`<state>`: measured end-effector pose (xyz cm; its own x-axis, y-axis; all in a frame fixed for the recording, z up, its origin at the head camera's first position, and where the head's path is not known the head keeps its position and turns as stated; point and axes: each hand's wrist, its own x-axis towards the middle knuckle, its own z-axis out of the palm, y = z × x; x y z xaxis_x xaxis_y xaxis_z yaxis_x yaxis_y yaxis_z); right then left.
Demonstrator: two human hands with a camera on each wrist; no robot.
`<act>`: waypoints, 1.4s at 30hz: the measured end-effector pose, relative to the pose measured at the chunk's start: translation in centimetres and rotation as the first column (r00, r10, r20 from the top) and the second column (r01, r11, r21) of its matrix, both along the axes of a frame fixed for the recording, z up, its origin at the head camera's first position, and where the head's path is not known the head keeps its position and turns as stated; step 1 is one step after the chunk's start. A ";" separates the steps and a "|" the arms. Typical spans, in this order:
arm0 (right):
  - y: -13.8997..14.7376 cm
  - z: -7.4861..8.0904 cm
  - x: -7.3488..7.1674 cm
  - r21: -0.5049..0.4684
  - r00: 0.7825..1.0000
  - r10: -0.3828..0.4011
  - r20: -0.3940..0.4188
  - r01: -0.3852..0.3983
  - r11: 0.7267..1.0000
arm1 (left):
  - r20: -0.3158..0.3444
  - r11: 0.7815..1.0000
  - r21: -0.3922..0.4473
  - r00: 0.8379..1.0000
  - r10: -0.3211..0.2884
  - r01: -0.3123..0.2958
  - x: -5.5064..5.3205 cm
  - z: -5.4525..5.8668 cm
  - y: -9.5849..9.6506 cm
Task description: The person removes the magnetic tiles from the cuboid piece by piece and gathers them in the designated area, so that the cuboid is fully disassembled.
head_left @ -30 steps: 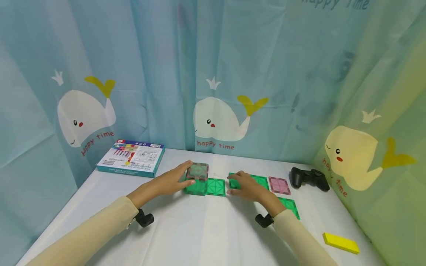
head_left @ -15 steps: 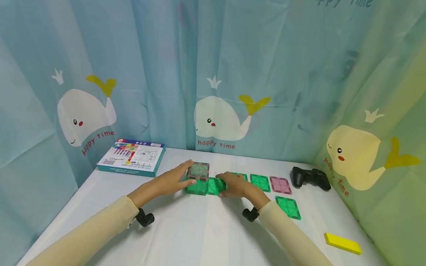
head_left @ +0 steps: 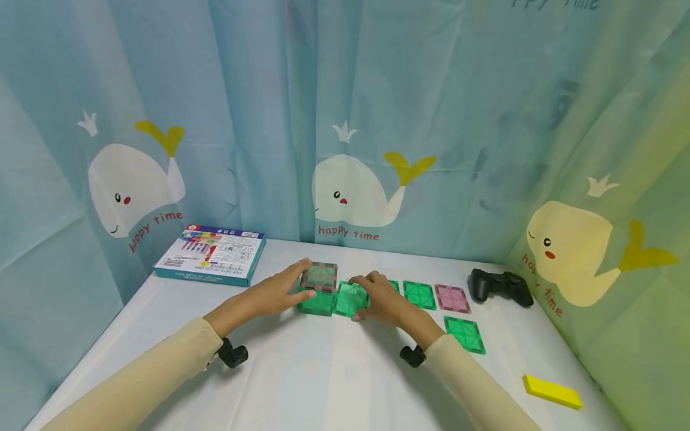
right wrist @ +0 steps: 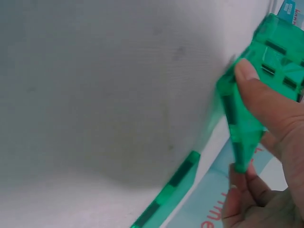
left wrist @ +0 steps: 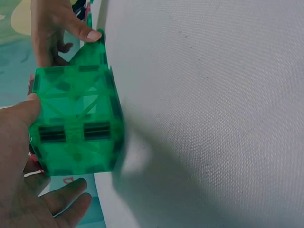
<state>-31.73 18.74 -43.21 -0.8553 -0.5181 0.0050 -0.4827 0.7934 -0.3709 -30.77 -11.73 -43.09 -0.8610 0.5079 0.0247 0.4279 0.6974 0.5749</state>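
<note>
A see-through green cube of magnetic tiles (head_left: pixel 318 302), topped by a pinkish-framed tile (head_left: pixel 320 276), stands at the middle of the table. My left hand (head_left: pixel 277 292) holds its left side, the thumb at the front and a finger reaching toward the back. In the left wrist view the thumb lies at the edge of the green cube (left wrist: pixel 76 114), the other fingers spread below. My right hand (head_left: pixel 381 300) pinches a green square magnetic tile (head_left: pixel 350 298) beside the cube's right side. This green tile (right wrist: pixel 242 123) is tilted up between thumb and fingertips in the right wrist view.
Right of my right hand lie green tiles (head_left: pixel 419 295), a pink tile (head_left: pixel 453 298) and a nearer green tile (head_left: pixel 465 334). Beyond them sit a black game controller (head_left: pixel 500 288) and a yellow block (head_left: pixel 552 392). A flat box (head_left: pixel 212 254) lies back left, before the curtain (head_left: pixel 269 120).
My right hand has moved left from the tile row to the green tile beside the cube, gripped it and tilted it up. The left hand stays at the cube.
</note>
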 end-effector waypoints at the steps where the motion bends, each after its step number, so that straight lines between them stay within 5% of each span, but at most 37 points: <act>1: 0.1 -0.1 -0.1 -0.013 1.000 0.003 -0.004 -0.003 1.000 | -0.001 1.000 0.001 1.000 -0.001 0.001 0.0 0.0 0.0; 10: 1.3 -0.1 -0.3 -0.170 0.993 0.107 -0.055 -0.115 0.979 | -0.007 1.000 -0.007 1.000 -0.002 0.002 -0.1 -0.2 -0.1; 18: 3.0 0.0 -0.3 -0.321 0.988 0.154 0.033 -0.135 0.937 | -0.007 1.000 -0.016 1.000 0.002 -0.002 -0.1 -0.1 -0.2; 26: 6.8 1.5 -0.1 -0.362 0.993 0.109 0.043 -0.086 0.928 | -0.011 1.000 -0.020 1.000 -0.002 0.002 -0.1 0.0 -0.1; 33: 11.2 2.5 0.8 -0.323 0.994 0.042 0.100 -0.008 0.946 | -0.010 1.000 -0.010 1.000 -0.009 0.009 -0.1 -0.2 -0.2; 42: 15.4 1.9 2.3 -0.301 0.978 0.082 0.192 -0.021 0.953 | -0.006 1.000 -0.010 1.000 -0.004 0.004 -0.1 -0.2 -0.2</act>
